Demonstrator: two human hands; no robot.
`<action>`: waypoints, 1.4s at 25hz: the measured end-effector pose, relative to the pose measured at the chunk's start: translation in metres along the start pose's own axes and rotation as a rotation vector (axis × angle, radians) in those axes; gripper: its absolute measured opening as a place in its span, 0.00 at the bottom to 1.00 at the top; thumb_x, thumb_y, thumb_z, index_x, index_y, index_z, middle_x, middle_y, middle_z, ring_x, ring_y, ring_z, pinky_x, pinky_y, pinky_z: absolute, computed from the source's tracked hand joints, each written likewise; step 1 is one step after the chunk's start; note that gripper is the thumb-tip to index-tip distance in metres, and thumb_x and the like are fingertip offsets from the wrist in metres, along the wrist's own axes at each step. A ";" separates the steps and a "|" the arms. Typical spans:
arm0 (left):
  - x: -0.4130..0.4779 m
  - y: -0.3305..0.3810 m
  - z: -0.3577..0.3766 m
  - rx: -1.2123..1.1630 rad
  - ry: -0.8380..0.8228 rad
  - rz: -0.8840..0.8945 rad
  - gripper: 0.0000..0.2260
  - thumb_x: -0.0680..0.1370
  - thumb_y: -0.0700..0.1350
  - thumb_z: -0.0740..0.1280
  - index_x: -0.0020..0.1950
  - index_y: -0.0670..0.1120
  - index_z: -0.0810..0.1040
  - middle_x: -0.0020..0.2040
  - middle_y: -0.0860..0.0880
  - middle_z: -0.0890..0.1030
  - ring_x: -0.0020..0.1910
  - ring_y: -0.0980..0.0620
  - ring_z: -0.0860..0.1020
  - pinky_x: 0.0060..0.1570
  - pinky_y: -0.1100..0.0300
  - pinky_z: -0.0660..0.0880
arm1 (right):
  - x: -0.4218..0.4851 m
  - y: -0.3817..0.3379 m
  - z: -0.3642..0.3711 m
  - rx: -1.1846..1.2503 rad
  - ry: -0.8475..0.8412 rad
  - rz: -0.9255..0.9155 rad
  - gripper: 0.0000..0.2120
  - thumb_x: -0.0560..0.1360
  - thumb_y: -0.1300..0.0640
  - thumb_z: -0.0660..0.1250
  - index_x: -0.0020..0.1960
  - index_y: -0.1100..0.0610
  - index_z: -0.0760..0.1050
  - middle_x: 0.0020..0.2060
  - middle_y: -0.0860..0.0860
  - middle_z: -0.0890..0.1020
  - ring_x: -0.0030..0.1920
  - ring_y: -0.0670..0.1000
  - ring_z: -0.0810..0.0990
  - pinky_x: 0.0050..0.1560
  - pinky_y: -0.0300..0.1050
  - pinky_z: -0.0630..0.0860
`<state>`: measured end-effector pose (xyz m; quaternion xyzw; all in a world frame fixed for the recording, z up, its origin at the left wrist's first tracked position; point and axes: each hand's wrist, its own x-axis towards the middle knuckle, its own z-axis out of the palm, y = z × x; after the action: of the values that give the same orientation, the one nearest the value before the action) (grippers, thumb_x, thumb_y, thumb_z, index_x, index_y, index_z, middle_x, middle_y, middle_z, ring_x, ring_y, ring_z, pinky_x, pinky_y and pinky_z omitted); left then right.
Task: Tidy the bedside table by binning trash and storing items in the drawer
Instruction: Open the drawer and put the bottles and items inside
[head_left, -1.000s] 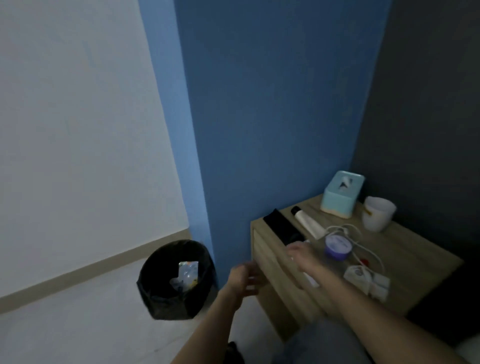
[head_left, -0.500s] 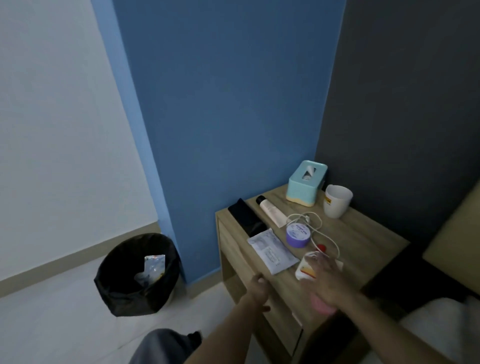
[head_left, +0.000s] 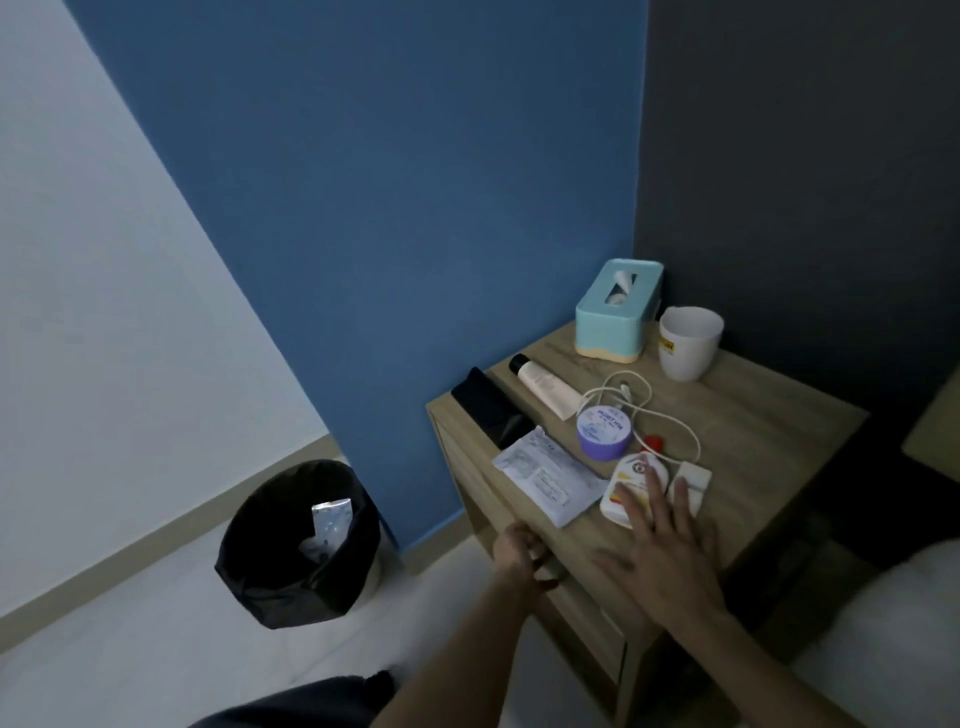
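Note:
The wooden bedside table (head_left: 753, 415) carries a black flat case (head_left: 488, 408), a white tube (head_left: 545, 387), a purple jar (head_left: 604, 431), a white sachet (head_left: 548, 478), a white charger with cable (head_left: 688, 480), a small red thing (head_left: 655, 442) and a white-and-yellow bottle (head_left: 626, 488). My right hand (head_left: 662, 551) hovers flat with spread fingers over the bottle and charger, holding nothing. My left hand (head_left: 519, 553) is curled on the top edge of the drawer front (head_left: 483, 499). A black-lined bin (head_left: 298, 540) on the floor to the left holds a shiny wrapper.
At the table's back stand a teal tissue box (head_left: 618, 312) and a white mug (head_left: 688, 340). A blue wall rises behind, a dark wall to the right. Bedding (head_left: 893, 623) fills the lower right. Pale floor lies between bin and table.
My view has swung right, from the bin to the tabletop. My right hand moved across to the bottle and charger. My left hand came to the drawer's top edge and curled on it.

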<state>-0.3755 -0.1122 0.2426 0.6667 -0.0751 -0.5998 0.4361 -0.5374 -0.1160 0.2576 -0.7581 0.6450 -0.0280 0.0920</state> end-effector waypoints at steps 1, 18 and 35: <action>0.004 0.001 0.000 0.051 0.016 0.021 0.10 0.80 0.44 0.53 0.60 0.46 0.67 0.62 0.43 0.74 0.59 0.42 0.74 0.57 0.42 0.71 | 0.003 0.000 0.003 -0.001 -0.011 0.013 0.41 0.69 0.28 0.35 0.66 0.50 0.69 0.69 0.59 0.70 0.65 0.67 0.71 0.50 0.72 0.71; 0.026 0.023 -0.022 0.193 0.002 0.003 0.30 0.75 0.40 0.67 0.71 0.52 0.54 0.65 0.40 0.70 0.58 0.42 0.75 0.36 0.54 0.78 | 0.025 0.003 0.023 -0.027 0.135 0.012 0.39 0.68 0.29 0.53 0.73 0.47 0.54 0.76 0.56 0.51 0.74 0.65 0.51 0.63 0.72 0.63; -0.018 -0.015 -0.184 0.303 0.215 0.051 0.30 0.75 0.40 0.67 0.73 0.47 0.56 0.62 0.39 0.72 0.48 0.44 0.77 0.37 0.54 0.77 | 0.014 -0.004 0.006 0.004 0.006 0.032 0.39 0.71 0.32 0.53 0.75 0.46 0.44 0.76 0.52 0.39 0.75 0.60 0.40 0.69 0.68 0.54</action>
<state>-0.2272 -0.0019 0.2273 0.7830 -0.1346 -0.4954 0.3512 -0.5301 -0.1289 0.2514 -0.7474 0.6573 -0.0300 0.0920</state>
